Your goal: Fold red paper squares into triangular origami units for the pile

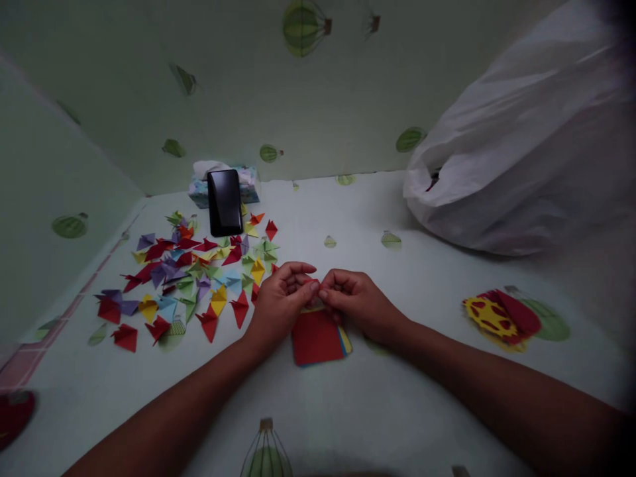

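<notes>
Between the fingertips of both hands is a small folded piece of red paper (315, 282), mostly covered by the fingers. My left hand (285, 291) pinches it from the left with thumb and bent fingers. From the right, my right hand (358, 301) grips it between thumb and forefinger. Just below the hands lies a stack of square paper sheets (318, 338), red on top with blue and yellow edges showing. Left of my left hand, many folded paper cranes (209, 321) in red, yellow, green, blue and purple are spread over the white patterned surface (318, 411).
A black phone (226, 202) leans on a tissue box (252, 185) behind the cranes. A large white plastic bag (507, 159) bulges at the right. Red and yellow cut-out pieces (497, 317) lie near it. A patterned wall (338, 106) rises at the back.
</notes>
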`<state>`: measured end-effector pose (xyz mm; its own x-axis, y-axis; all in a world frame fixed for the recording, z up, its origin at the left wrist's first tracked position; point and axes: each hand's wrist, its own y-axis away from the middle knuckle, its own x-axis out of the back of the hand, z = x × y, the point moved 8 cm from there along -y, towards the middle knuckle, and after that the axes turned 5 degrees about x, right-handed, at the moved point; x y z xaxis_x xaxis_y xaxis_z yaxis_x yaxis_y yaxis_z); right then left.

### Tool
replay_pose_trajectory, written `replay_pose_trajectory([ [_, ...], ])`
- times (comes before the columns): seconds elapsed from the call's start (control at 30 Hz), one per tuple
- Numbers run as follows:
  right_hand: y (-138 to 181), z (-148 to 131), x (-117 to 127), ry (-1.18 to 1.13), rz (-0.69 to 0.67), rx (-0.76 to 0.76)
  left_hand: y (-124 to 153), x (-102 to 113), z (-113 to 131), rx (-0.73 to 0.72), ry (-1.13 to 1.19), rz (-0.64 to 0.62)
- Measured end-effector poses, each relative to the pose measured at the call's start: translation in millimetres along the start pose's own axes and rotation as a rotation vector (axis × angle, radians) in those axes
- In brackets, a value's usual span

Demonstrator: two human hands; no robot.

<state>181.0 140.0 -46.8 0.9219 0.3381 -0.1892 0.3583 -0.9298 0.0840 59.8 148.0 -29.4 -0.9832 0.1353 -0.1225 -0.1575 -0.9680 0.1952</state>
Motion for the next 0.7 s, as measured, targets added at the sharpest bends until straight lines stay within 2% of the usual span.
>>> replay_pose_trajectory([
  [0.17, 0.5, -3.9, 1.6, -0.068, -0.005, 0.036, 4.8, 6.7, 7.9, -0.1, -0.022, 0.092],
  [0.3, 1.6, -4.1, -1.4, -0.043, -0.028, 0.052, 9.0, 6.7, 9.1, -0.153, -0.04, 0.104],
  [0.57, 0.0, -4.9, 4.9, 0.088, 0.041, 0.076, 5.1, 6.0, 4.1, -0.102, -0.075, 0.081],
  [0.7, -1.6, -8.9, 5.5, 0.186, 0.016, 0.111, 3.8, 6.9, 7.5, -0.123, -0.104, 0.076],
])
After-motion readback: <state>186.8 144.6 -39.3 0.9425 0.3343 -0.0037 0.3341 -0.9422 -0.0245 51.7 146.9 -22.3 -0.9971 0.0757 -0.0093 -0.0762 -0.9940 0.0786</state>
